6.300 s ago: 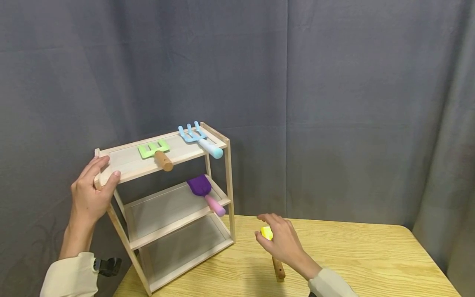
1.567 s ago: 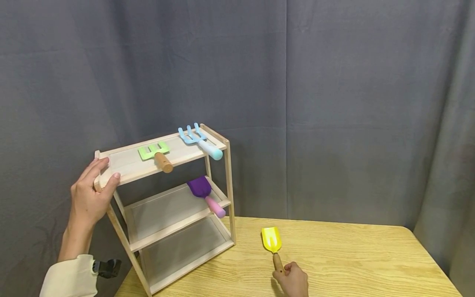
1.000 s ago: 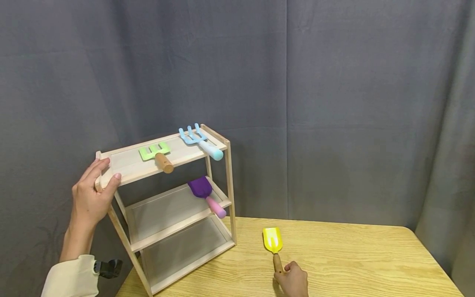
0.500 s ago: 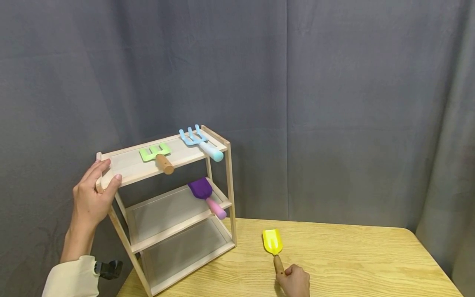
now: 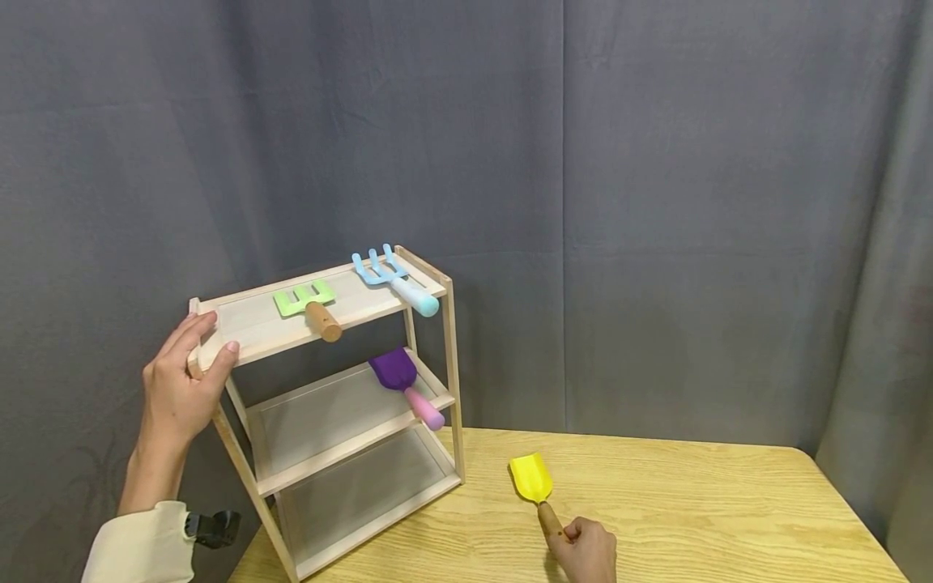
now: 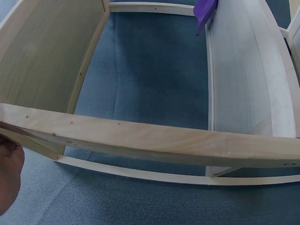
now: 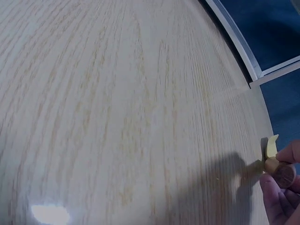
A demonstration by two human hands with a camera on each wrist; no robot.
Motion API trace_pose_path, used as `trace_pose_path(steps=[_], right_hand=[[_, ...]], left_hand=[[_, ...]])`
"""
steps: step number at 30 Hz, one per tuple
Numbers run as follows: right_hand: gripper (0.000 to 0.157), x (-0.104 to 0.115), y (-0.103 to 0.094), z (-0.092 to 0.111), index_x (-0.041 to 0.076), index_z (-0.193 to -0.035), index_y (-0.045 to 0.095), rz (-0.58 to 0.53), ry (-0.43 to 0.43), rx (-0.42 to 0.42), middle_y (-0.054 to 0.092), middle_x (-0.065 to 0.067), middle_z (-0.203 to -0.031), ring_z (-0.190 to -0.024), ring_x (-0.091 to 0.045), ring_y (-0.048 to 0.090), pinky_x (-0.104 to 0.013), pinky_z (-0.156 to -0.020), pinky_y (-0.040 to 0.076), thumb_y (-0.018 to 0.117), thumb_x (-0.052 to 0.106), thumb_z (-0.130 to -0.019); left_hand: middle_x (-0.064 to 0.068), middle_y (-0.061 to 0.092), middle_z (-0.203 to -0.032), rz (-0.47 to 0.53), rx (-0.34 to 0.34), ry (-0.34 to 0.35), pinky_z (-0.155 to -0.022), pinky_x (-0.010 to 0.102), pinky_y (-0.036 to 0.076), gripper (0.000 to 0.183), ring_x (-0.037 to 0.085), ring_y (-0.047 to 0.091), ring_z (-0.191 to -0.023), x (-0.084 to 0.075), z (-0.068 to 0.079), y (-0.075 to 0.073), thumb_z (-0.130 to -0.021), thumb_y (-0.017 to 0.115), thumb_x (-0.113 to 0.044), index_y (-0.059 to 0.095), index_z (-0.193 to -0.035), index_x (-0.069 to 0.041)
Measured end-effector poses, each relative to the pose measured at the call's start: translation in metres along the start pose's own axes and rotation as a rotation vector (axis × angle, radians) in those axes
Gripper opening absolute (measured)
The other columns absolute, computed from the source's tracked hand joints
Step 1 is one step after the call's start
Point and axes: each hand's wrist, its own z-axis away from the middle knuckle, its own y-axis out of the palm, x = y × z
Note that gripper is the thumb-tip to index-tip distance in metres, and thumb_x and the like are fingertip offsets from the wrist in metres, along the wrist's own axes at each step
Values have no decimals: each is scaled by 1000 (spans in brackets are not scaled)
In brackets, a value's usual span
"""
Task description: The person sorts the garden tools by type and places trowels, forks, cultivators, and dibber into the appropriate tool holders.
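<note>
My left hand (image 5: 178,380) grips the left end of the wooden shelf's (image 5: 342,429) top board, thumb in front and fingers over the top. In the left wrist view only part of that hand (image 6: 9,173) shows at the left edge. With thumb and fingers, my right hand (image 5: 586,551) pinches the wooden handle of a toy shovel with a yellow blade (image 5: 531,478), low over the table. The right wrist view shows the handle's end (image 7: 283,175) between the fingertips. Whether the blade touches the table is hard to tell.
On the top shelf lie a green hand rake (image 5: 304,300) with a brown handle and a blue hand fork (image 5: 382,271). A purple shovel (image 5: 394,369) with a pink handle lies on the middle shelf. A grey curtain (image 5: 656,243) hangs behind the table (image 5: 692,502).
My right hand, earlier hovering over the yellow shovel, has taken its handle. In the last half second the blade has swung slightly left and the hand moved slightly right. The left hand stays put.
</note>
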Motion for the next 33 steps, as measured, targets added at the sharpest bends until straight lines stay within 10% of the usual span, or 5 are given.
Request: trace_pose_path(steps=[33], right_hand=[[6,17,-29,4,2,-69,73,-54,-73,-43,66,-1,-59,-51,-12,60,-24,-44,48,78,5,-69]], left_hand=[[23,54,-134,-6,-8,0,-108,31,29,48,32,42,-132,1,0,0,-86,67,-19,60,-129,3]])
